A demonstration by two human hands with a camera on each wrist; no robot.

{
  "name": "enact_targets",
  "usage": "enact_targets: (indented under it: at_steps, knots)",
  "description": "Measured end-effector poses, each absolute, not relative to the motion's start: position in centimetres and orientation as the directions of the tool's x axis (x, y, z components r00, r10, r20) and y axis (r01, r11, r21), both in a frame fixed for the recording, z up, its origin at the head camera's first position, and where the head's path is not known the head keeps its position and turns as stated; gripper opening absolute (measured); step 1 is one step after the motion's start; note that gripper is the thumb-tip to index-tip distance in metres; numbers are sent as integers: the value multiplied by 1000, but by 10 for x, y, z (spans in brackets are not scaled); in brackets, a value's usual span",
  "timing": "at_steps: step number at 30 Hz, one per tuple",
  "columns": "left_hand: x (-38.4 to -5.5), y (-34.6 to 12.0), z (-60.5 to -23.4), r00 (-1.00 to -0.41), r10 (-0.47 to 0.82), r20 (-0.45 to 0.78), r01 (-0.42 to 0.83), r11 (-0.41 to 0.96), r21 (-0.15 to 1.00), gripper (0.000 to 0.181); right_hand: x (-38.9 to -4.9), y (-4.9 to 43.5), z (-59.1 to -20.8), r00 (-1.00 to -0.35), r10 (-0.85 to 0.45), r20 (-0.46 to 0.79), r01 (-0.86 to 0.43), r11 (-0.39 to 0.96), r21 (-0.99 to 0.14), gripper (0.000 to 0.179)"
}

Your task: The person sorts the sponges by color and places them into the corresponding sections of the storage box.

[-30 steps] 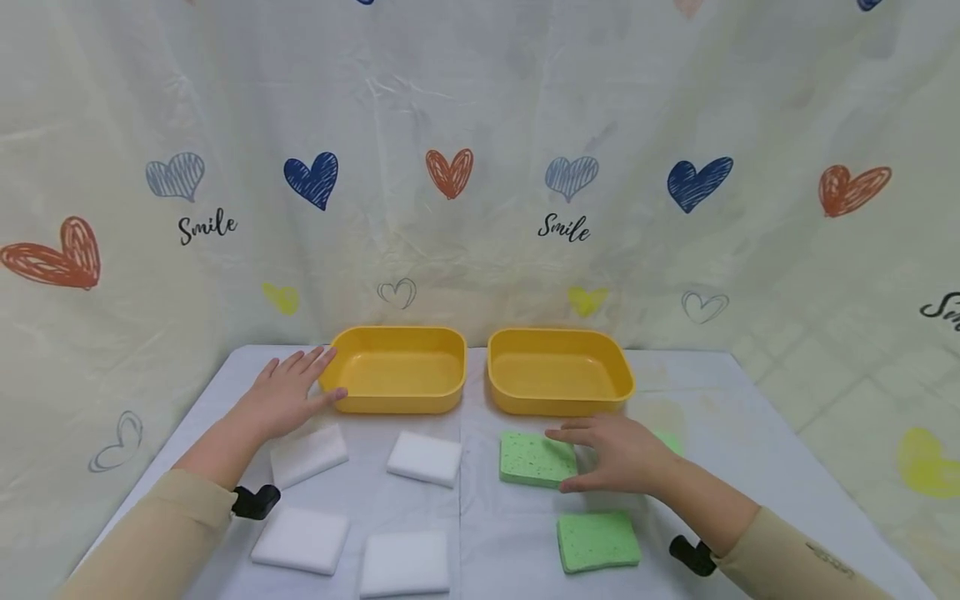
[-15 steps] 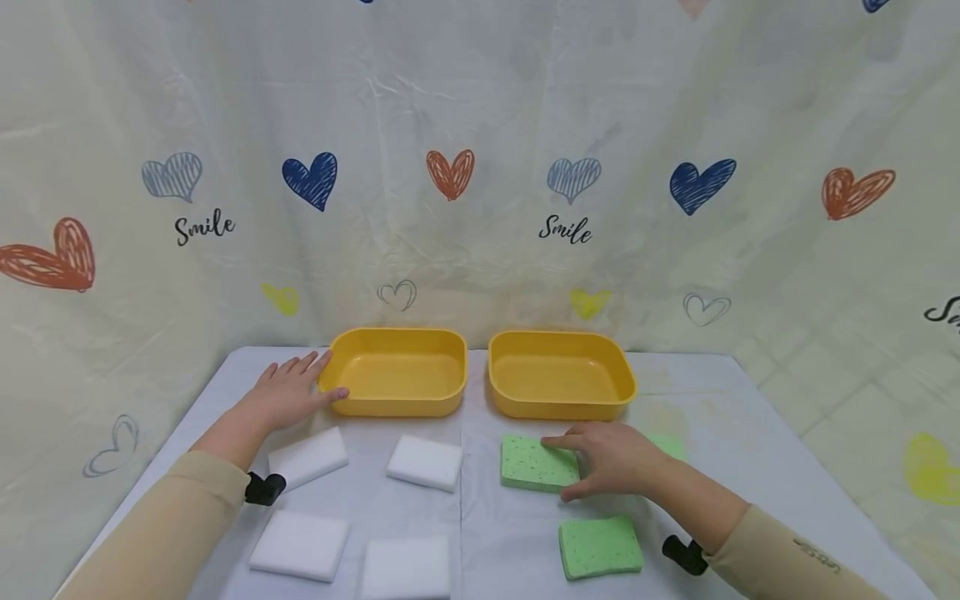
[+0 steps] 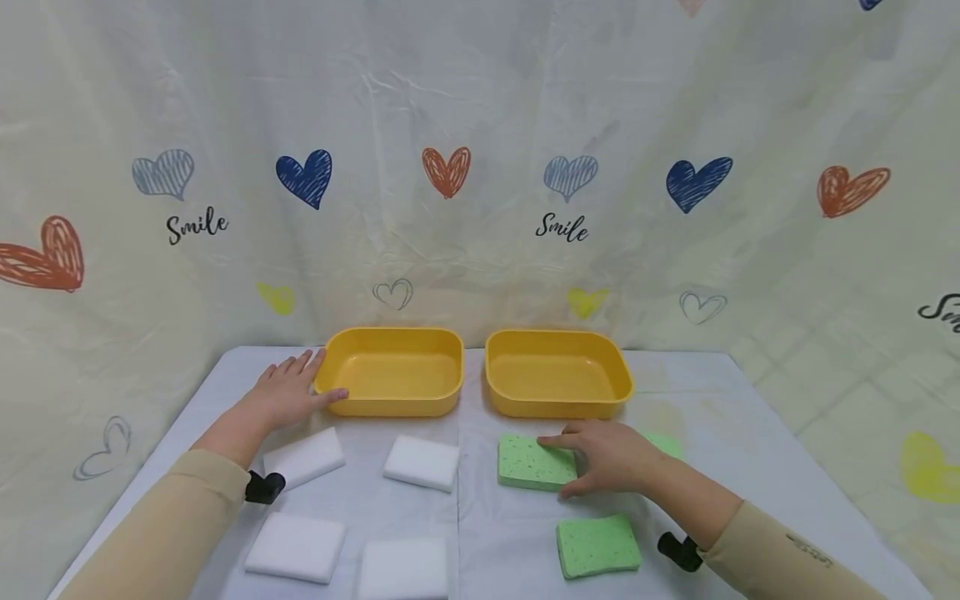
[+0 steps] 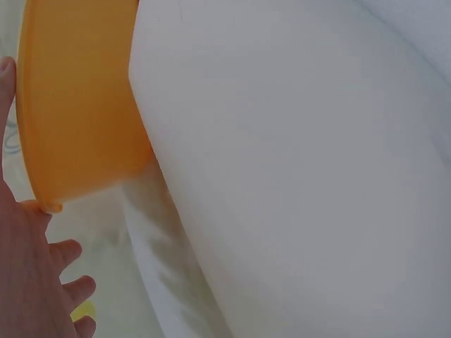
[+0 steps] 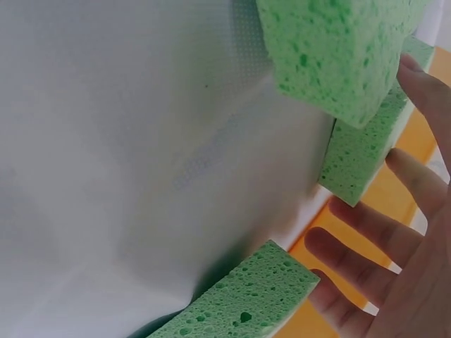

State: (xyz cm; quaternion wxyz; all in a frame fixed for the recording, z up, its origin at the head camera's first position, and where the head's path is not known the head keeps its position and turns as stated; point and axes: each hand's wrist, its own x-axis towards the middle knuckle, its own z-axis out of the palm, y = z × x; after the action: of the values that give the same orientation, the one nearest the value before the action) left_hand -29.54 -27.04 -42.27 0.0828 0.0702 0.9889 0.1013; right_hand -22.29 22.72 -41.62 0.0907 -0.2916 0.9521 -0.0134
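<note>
Green sponge (image 3: 531, 462) just left of the right hand (image 3: 613, 457).
I see both hands' fingers spread, the left hand (image 3: 283, 402) touching a yellow tray (image 3: 397, 407).

on the pale, heart-printed hanging sheet (image 3: 487, 100): "smile" (image 3: 197, 225) in blk cursive, l. side, & 2nd "smile" (image 3: 562, 227) r. of ctr; a 3rd blk cursive word (image 3: 941, 311) cut off at r. edge, only "sm" legible. dark lettering (image 3: 809, 549) on the beige fabric r. sleeve (image 3: 765, 558) too tiny to read.
</note>
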Motion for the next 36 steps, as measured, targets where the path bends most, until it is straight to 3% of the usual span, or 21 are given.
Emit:
enact_targets:
  at_steps: [9,23,36]
  knots:
    - [-297,-272,-424,-976,150,-157,114,969,221,116,-224,224,-417,-808,-561,-179,-555,827,-89,71]
    - [-298,-272,-427,-976,139,-165,95,964,250,114,-219,229,-407,-790,-612,-33,-606,787,-114,58]
    - [-303,-271,-433,-975,169,-144,129,959,253,119,-228,218,-376,-783,-620,46,-617,766,-178,56]
